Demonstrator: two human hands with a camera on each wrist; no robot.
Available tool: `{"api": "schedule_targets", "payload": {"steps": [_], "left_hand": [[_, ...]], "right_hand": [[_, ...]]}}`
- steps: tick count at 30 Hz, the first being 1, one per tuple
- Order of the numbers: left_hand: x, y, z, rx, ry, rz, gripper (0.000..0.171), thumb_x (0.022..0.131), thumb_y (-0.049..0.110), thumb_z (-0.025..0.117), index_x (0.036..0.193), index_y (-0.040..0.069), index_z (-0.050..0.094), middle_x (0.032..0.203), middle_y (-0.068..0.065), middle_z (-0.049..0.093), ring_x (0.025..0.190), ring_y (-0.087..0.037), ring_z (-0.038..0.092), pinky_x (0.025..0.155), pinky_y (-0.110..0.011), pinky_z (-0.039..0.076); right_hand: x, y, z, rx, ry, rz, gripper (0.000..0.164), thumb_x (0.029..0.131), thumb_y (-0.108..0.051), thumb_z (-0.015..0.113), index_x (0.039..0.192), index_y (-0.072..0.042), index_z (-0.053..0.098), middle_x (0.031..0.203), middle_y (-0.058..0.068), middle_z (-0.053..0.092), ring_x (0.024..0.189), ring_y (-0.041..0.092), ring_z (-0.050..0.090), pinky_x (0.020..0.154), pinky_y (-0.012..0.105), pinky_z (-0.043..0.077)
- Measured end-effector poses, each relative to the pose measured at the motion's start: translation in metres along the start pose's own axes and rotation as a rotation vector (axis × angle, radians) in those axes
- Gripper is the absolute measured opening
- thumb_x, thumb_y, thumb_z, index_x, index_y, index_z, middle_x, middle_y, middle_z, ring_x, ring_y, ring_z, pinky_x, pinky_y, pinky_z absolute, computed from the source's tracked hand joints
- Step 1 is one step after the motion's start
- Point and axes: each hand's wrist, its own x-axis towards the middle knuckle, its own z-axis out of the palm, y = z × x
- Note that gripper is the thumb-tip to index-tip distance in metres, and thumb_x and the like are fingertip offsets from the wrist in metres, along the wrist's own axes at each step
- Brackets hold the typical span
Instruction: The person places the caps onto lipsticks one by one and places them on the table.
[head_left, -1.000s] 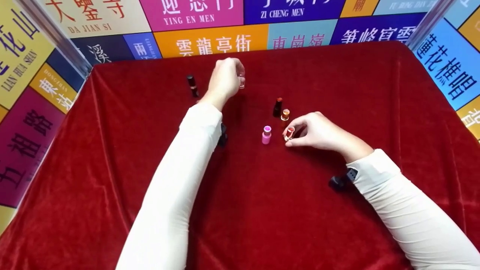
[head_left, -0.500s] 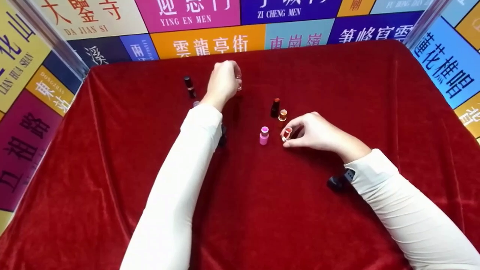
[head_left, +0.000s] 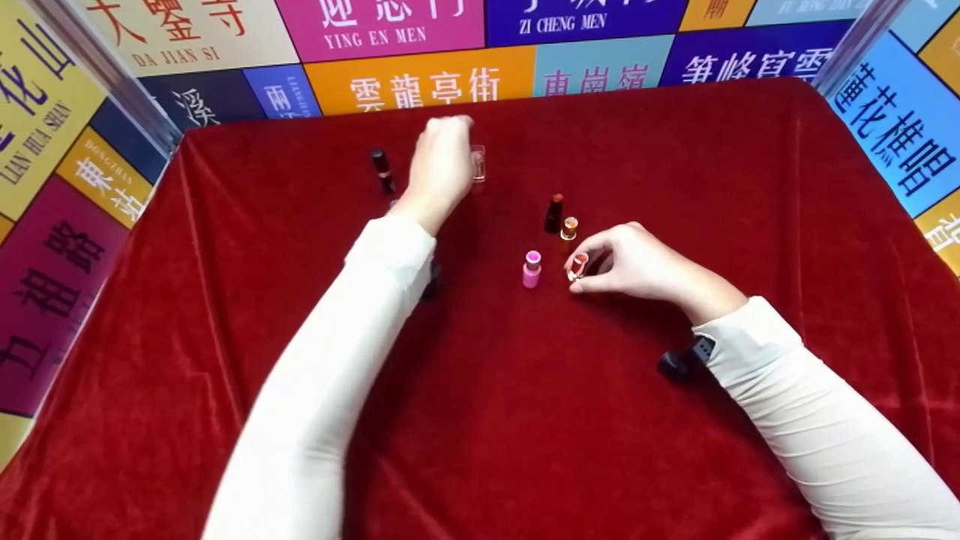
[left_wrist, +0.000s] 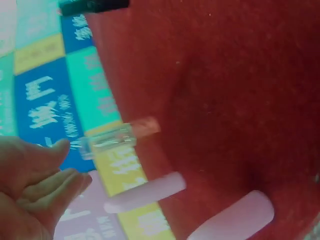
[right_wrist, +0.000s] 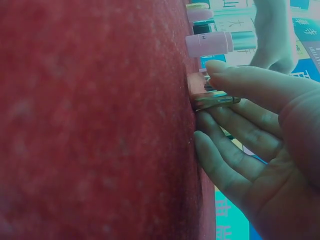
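Observation:
At the far side of the table my left hand (head_left: 442, 161) has its fingers apart from a clear cap (head_left: 478, 163). The left wrist view shows that cap standing on the cloth, a small gap from the fingertips. My right hand (head_left: 637, 262) pinches a lipstick (head_left: 580, 264) with a red tip between thumb and fingers, its base at the cloth. Left of it stands an uncapped pink lipstick (head_left: 532, 270). Just beyond are a gold lipstick (head_left: 569, 229) and a black lipstick (head_left: 554, 214) with a red tip.
A black capped lipstick (head_left: 382, 171) stands left of my left hand. Two pale pink rounded tubes, a nearer one (left_wrist: 240, 217) and a farther one (left_wrist: 147, 192), show in the left wrist view. Red cloth (head_left: 480, 412) covers the table; a printed panel (head_left: 420, 79) rises behind it.
My left hand's fingers have come away from the clear cap, which shows more fully beside the hand. The left forearm has shifted left. My right hand keeps its pinch on the red-tipped lipstick.

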Motion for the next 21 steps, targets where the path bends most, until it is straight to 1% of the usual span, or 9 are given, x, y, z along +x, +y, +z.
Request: {"api": "schedule_targets", "payload": {"steps": [3, 4, 6, 10, 12, 13, 16, 20, 21], "left_hand": [[-0.013, -0.001, -0.017, -0.041, 0.039, 0.033, 0.036, 0.102, 0.011, 0.071, 0.137, 0.004, 0.07, 0.131, -0.013, 0.073, 0.127, -0.031, 0.065, 0.112, -0.038, 0.049], [-0.019, -0.003, -0.023, -0.072, 0.043, 0.041, 0.036, 0.103, 0.013, 0.072, 0.137, 0.005, 0.07, 0.131, -0.011, 0.074, 0.125, -0.029, 0.067, 0.112, -0.035, 0.049], [-0.031, -0.009, -0.035, -0.155, 0.034, 0.049, 0.033, 0.103, 0.017, 0.073, 0.134, 0.005, 0.073, 0.127, -0.01, 0.075, 0.112, -0.025, 0.073, 0.107, -0.032, 0.052], [-0.058, -0.029, -0.055, -0.26, 0.003, 0.074, 0.026, 0.099, 0.02, 0.079, 0.121, 0.006, 0.079, 0.118, -0.007, 0.079, 0.101, -0.02, 0.075, 0.104, -0.031, 0.053], [-0.07, -0.042, -0.062, -0.278, -0.013, 0.093, 0.024, 0.096, 0.021, 0.083, 0.116, 0.006, 0.082, 0.112, -0.008, 0.081, 0.103, -0.021, 0.074, 0.103, -0.033, 0.053], [-0.076, -0.049, -0.064, -0.285, -0.024, 0.102, 0.023, 0.095, 0.021, 0.084, 0.113, 0.006, 0.083, 0.11, -0.008, 0.081, 0.105, -0.022, 0.073, 0.102, -0.035, 0.053], [-0.09, -0.07, -0.066, -0.325, -0.081, 0.116, 0.025, 0.093, 0.021, 0.087, 0.111, 0.006, 0.083, 0.108, -0.01, 0.081, 0.101, -0.025, 0.074, 0.093, -0.036, 0.058], [-0.105, -0.093, -0.06, -0.37, -0.17, 0.112, 0.031, 0.089, 0.024, 0.09, 0.112, 0.005, 0.083, 0.109, -0.011, 0.081, 0.1, -0.025, 0.076, 0.088, -0.033, 0.06], [-0.109, -0.098, -0.057, -0.371, -0.185, 0.108, 0.032, 0.088, 0.025, 0.091, 0.112, 0.005, 0.083, 0.108, -0.011, 0.081, 0.102, -0.025, 0.076, 0.09, -0.032, 0.059]], "right_hand": [[0.0, 0.0, -0.001, 0.003, 0.0, 0.003, 0.015, 0.083, -0.015, 0.092, 0.096, -0.014, 0.083, 0.084, -0.003, 0.078, 0.074, 0.014, 0.073, 0.068, 0.014, 0.053], [0.0, 0.0, -0.001, 0.002, 0.0, 0.003, 0.015, 0.083, -0.015, 0.092, 0.096, -0.015, 0.084, 0.085, -0.003, 0.078, 0.075, 0.013, 0.073, 0.068, 0.014, 0.053], [0.0, 0.0, -0.001, 0.0, -0.002, 0.005, 0.016, 0.083, -0.015, 0.092, 0.096, -0.015, 0.084, 0.084, -0.004, 0.078, 0.075, 0.013, 0.073, 0.068, 0.014, 0.053], [0.0, -0.001, 0.0, 0.006, -0.004, 0.003, 0.016, 0.083, -0.015, 0.092, 0.096, -0.014, 0.083, 0.084, -0.004, 0.078, 0.075, 0.013, 0.074, 0.069, 0.014, 0.054], [0.0, -0.002, 0.0, 0.011, -0.005, 0.004, 0.016, 0.083, -0.014, 0.092, 0.096, -0.014, 0.083, 0.084, -0.004, 0.078, 0.075, 0.014, 0.074, 0.069, 0.014, 0.054], [0.0, -0.002, 0.0, 0.011, -0.005, 0.004, 0.016, 0.083, -0.014, 0.092, 0.096, -0.014, 0.083, 0.084, -0.003, 0.078, 0.075, 0.014, 0.074, 0.069, 0.014, 0.054], [0.0, -0.002, 0.0, 0.011, -0.005, 0.006, 0.016, 0.083, -0.014, 0.093, 0.096, -0.013, 0.083, 0.084, -0.003, 0.078, 0.075, 0.014, 0.074, 0.069, 0.013, 0.053], [0.001, -0.002, 0.001, 0.0, -0.005, 0.007, 0.016, 0.083, -0.015, 0.093, 0.096, -0.013, 0.083, 0.085, -0.002, 0.078, 0.075, 0.013, 0.073, 0.069, 0.014, 0.053], [0.001, -0.003, 0.001, -0.003, -0.007, 0.006, 0.016, 0.083, -0.015, 0.093, 0.096, -0.013, 0.083, 0.085, -0.002, 0.078, 0.075, 0.013, 0.073, 0.069, 0.014, 0.053]]}}
